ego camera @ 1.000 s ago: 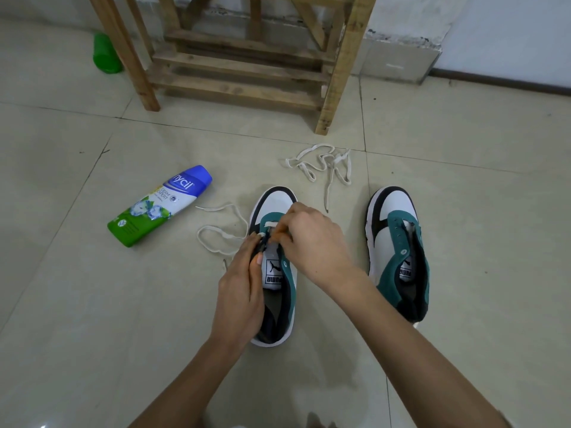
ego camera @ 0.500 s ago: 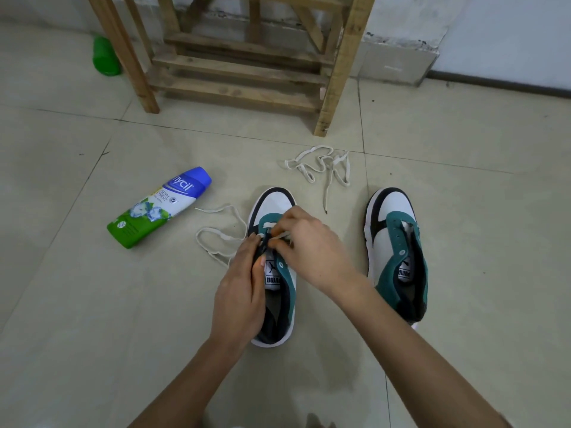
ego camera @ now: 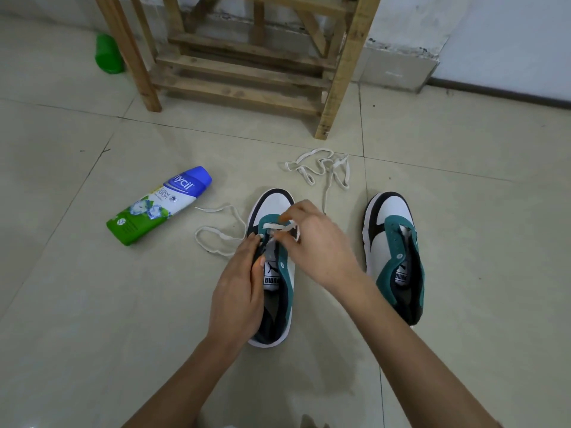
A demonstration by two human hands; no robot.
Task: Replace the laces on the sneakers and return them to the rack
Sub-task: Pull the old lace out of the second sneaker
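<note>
Two white, black and teal sneakers stand on the tiled floor. On the left sneaker (ego camera: 276,205) my left hand (ego camera: 239,288) grips the left eyelet flap. My right hand (ego camera: 315,242) pinches a white lace (ego camera: 216,233) over the lowest eyelets; one bar of it crosses the shoe and the rest trails in loops to the left. The right sneaker (ego camera: 392,242) has no lace. A second loose white lace (ego camera: 321,171) lies on the floor beyond the shoes. The wooden rack (ego camera: 247,57) stands behind.
A blue, white and green powder bottle (ego camera: 157,205) lies on its side left of the shoes. A green container (ego camera: 108,54) sits behind the rack's left leg. A white wall with a dark skirting runs at the back right.
My right hand has lifted and drawn the lace up and to the right, so a white bar now shows across the lowest eyelets. My left hand has kept its hold.
</note>
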